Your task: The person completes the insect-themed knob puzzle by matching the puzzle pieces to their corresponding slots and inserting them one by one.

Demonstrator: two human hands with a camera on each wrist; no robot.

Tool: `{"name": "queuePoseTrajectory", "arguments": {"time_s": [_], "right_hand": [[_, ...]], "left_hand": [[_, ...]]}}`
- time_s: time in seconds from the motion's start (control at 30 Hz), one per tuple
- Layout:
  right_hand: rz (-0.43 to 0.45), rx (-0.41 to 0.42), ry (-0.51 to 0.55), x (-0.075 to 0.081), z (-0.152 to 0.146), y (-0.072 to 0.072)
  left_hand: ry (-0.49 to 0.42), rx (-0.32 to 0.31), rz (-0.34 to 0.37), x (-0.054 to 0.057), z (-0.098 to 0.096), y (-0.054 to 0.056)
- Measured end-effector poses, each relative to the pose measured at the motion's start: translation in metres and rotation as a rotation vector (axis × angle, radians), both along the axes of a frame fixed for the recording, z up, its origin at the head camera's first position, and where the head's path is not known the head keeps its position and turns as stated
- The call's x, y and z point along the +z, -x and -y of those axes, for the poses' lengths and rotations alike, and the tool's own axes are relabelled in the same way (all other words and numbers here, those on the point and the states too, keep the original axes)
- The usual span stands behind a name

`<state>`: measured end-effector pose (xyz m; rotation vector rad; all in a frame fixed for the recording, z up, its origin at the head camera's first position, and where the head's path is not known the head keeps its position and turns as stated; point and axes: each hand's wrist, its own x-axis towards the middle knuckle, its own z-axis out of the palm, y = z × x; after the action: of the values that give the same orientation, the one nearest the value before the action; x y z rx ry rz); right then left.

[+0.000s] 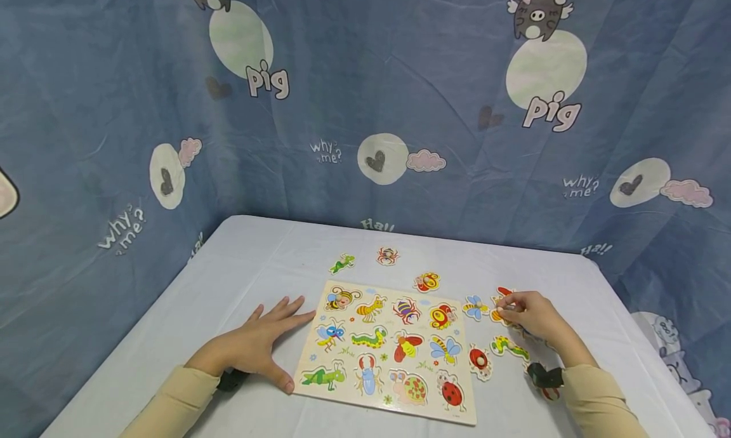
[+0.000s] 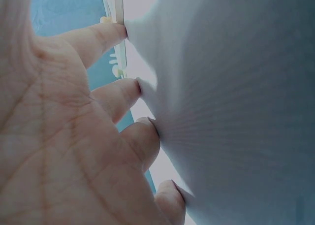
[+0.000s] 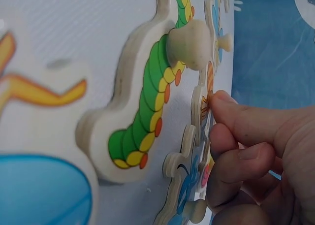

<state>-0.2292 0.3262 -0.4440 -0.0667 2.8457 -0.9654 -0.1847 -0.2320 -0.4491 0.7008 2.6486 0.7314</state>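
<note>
A wooden insect puzzle board (image 1: pixel 422 411) lies on the table. My left hand (image 1: pixel 254 343) is spread at its left side, thumb at the lower left corner and fingertips near the left edge. In the left wrist view, the fingertips (image 2: pixel 133 87) press on the white cloth. My right hand (image 1: pixel 533 314) pinches an orange striped insect piece (image 1: pixel 498 315) between thumb and index finger, right of the board; its knob is hidden. Near it lie a caterpillar piece (image 3: pixel 152 107) with a wooden knob, a blue-winged dragonfly piece (image 1: pixel 474 307) and a red ladybug piece (image 1: pixel 480 362).
Beyond the board lie a grasshopper piece (image 1: pixel 342 263), a spider piece (image 1: pixel 388 256) and a red-and-yellow butterfly piece (image 1: pixel 426 282). A red-winged piece (image 1: pixel 504 292) sits by the right fingers. Other pieces are partly hidden under the right hand and wrist. A blue curtain (image 1: pixel 342 108) hangs behind the table.
</note>
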Motion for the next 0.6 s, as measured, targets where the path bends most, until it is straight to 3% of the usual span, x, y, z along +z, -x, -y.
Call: {"name": "queuePoseTrajectory", "arguments": {"time_s": [0.6], "right_hand": [[0.005, 0.018, 0.006, 0.0068, 0.0004, -0.0019]], "left_hand": [[0.000, 0.003, -0.010, -0.0004, -0.0001, 0.0000]]}}
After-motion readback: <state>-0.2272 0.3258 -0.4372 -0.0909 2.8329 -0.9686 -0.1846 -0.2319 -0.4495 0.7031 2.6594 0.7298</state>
